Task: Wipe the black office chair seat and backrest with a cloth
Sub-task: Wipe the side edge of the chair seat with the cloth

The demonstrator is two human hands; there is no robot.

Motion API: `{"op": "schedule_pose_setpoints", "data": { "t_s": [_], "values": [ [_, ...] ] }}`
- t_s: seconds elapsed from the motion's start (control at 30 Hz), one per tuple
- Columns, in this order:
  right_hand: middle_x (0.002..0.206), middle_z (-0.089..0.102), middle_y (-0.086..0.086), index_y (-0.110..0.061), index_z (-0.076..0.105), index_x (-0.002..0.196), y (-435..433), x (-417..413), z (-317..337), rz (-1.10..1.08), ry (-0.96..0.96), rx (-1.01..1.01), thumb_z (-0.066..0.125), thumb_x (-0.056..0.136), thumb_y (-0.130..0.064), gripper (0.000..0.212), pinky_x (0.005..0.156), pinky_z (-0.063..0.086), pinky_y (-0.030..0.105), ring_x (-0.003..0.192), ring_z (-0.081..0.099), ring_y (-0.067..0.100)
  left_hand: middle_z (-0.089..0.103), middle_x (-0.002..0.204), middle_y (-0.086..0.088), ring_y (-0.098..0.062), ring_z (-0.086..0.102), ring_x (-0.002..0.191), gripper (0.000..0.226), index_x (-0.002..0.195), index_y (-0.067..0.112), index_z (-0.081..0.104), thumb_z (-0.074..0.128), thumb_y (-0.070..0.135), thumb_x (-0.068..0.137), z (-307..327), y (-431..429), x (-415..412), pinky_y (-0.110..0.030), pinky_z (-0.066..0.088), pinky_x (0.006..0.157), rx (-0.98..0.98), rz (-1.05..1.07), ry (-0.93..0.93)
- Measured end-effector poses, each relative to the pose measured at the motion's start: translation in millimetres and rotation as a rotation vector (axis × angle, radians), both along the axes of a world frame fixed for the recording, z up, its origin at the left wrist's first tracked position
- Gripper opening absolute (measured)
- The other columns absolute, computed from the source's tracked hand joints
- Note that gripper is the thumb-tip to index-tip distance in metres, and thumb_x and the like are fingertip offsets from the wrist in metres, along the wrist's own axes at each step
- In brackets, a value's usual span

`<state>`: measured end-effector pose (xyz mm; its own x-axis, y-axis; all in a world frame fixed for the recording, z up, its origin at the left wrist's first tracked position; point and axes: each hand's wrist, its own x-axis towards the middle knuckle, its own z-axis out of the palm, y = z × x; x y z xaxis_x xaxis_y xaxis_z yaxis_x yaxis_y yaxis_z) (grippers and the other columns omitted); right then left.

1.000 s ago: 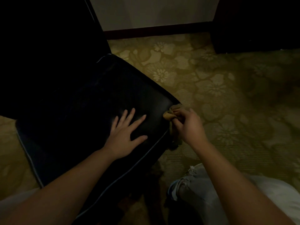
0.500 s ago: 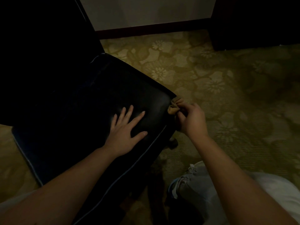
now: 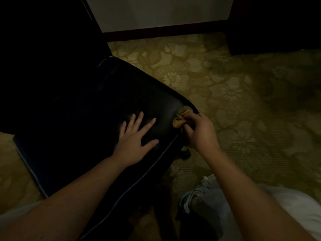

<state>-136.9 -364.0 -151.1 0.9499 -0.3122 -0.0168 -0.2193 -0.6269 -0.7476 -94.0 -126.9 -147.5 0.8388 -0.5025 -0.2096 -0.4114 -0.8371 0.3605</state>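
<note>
The black chair seat (image 3: 83, 119) with pale piping fills the left middle of the head view. Its dark backrest (image 3: 43, 40) rises at the upper left, barely readable in the dim light. My left hand (image 3: 133, 141) lies flat on the seat near its right front, fingers spread. My right hand (image 3: 199, 131) grips a bunched tan cloth (image 3: 180, 117) against the seat's right corner, with part of the cloth hidden under the fingers.
Floral patterned carpet (image 3: 234, 101) covers the floor to the right. A pale wall with a dark skirting board (image 3: 165, 30) lies behind, and dark furniture (image 3: 278, 23) stands at the upper right. My knee in light trousers (image 3: 217, 202) is at the lower right. A chair caster (image 3: 185, 153) shows under the seat edge.
My right hand slid the cloth along the seat's right corner edge, first away and then slightly back onto the corner. My left hand stayed flat on the seat.
</note>
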Motion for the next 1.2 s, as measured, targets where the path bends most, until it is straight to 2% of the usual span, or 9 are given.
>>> {"op": "schedule_pose_setpoints", "data": {
  "t_s": [0.2, 0.37, 0.53, 0.6, 0.73, 0.83, 0.9, 1.03, 1.2],
  "values": [
    [0.112, 0.059, 0.004, -0.021, 0.068, 0.119, -9.1, 7.6, 1.8, -0.130, 0.028, -0.014, 0.064, 0.089, -0.017, 0.030, 0.081, 0.038, 0.020, 0.101, 0.059, 0.018, -0.018, 0.160, 0.014, -0.007, -0.023, 0.146, 0.068, 0.144, 0.063, 0.005, 0.025, 0.078, 0.081, 0.3, 0.1, -1.8, -0.035, -0.018, 0.117, 0.010, 0.003, -0.014],
    [0.112, 0.059, 0.002, -0.020, 0.069, 0.115, -9.1, 3.9, 4.8, 0.068, 0.090, 0.010, 0.069, 0.087, -0.018, 0.029, 0.086, 0.046, 0.028, 0.101, 0.058, 0.016, -0.014, 0.162, 0.012, -0.008, -0.021, 0.146, 0.070, 0.146, 0.059, 0.009, 0.026, 0.078, 0.081, -0.2, 0.2, -2.8, -0.038, -0.015, 0.118, -0.014, 0.002, -0.022],
    [0.102, 0.058, -0.002, -0.023, 0.069, 0.107, -4.1, -1.3, 10.5, 0.223, 0.139, 0.076, 0.073, 0.085, -0.020, 0.023, 0.074, 0.041, 0.023, 0.091, 0.058, 0.013, -0.014, 0.163, 0.011, -0.008, -0.022, 0.146, 0.071, 0.147, 0.059, 0.009, 0.025, 0.078, 0.081, -0.1, 1.0, -2.2, -0.038, -0.015, 0.118, -0.002, -0.003, -0.007],
    [0.101, 0.059, -0.003, -0.025, 0.070, 0.107, -3.7, -0.8, 9.6, 0.189, 0.108, 0.066, 0.072, 0.085, -0.021, 0.023, 0.076, 0.042, 0.022, 0.091, 0.058, 0.011, -0.013, 0.163, 0.011, -0.009, -0.020, 0.148, 0.072, 0.148, 0.058, 0.010, 0.026, 0.078, 0.081, -0.8, 0.6, -2.4, -0.039, -0.013, 0.118, -0.009, 0.001, -0.018],
    [0.111, 0.059, -0.002, -0.028, 0.066, 0.119, -4.2, 3.3, 3.7, 0.034, 0.033, 0.054, 0.067, 0.088, -0.017, 0.034, 0.089, 0.049, 0.029, 0.100, 0.059, 0.014, -0.012, 0.164, 0.009, -0.012, -0.017, 0.149, 0.072, 0.148, 0.058, 0.010, 0.025, 0.078, 0.081, 0.3, -1.4, -1.7, -0.039, -0.014, 0.118, -0.009, 0.011, -0.026],
    [0.111, 0.050, -0.003, -0.028, 0.060, 0.130, -10.4, 4.7, 3.1, -0.053, -0.026, 0.026, 0.062, 0.088, -0.007, 0.047, 0.084, 0.041, 0.023, 0.098, 0.053, 0.011, -0.013, 0.163, 0.010, -0.013, -0.017, 0.150, 0.072, 0.147, 0.058, 0.008, 0.024, 0.078, 0.080, 1.6, -3.3, -2.1, -0.036, -0.016, 0.117, 0.003, 0.018, -0.019],
    [0.116, 0.050, -0.001, -0.030, 0.059, 0.132, -10.2, 4.6, 2.8, -0.037, -0.051, 0.027, 0.060, 0.089, -0.005, 0.050, 0.085, 0.043, 0.023, 0.100, 0.052, 0.011, -0.013, 0.163, 0.010, -0.012, -0.017, 0.150, 0.072, 0.148, 0.058, 0.008, 0.024, 0.078, 0.081, 0.9, -3.3, -1.7, -0.036, -0.016, 0.116, 0.002, 0.020, -0.021],
    [0.121, 0.052, 0.003, -0.025, 0.066, 0.121, -1.7, 3.3, 4.0, 0.028, -0.008, -0.016, 0.063, 0.088, -0.013, 0.036, 0.089, 0.049, 0.030, 0.107, 0.055, 0.016, -0.011, 0.165, 0.008, -0.012, -0.018, 0.150, 0.073, 0.149, 0.057, 0.010, 0.025, 0.078, 0.081, 0.5, -3.7, 0.3, -0.037, -0.016, 0.117, -0.019, 0.029, -0.010],
    [0.111, 0.055, -0.002, -0.023, 0.068, 0.117, 8.0, -1.7, 4.6, 0.139, -0.041, -0.039, 0.069, 0.087, -0.027, 0.030, 0.081, 0.047, 0.028, 0.098, 0.056, 0.015, -0.011, 0.165, 0.008, -0.012, -0.018, 0.150, 0.074, 0.148, 0.057, 0.009, 0.022, 0.079, 0.078, 0.5, -7.1, 0.7, -0.039, -0.014, 0.118, -0.002, 0.044, -0.021]
  ]
}}
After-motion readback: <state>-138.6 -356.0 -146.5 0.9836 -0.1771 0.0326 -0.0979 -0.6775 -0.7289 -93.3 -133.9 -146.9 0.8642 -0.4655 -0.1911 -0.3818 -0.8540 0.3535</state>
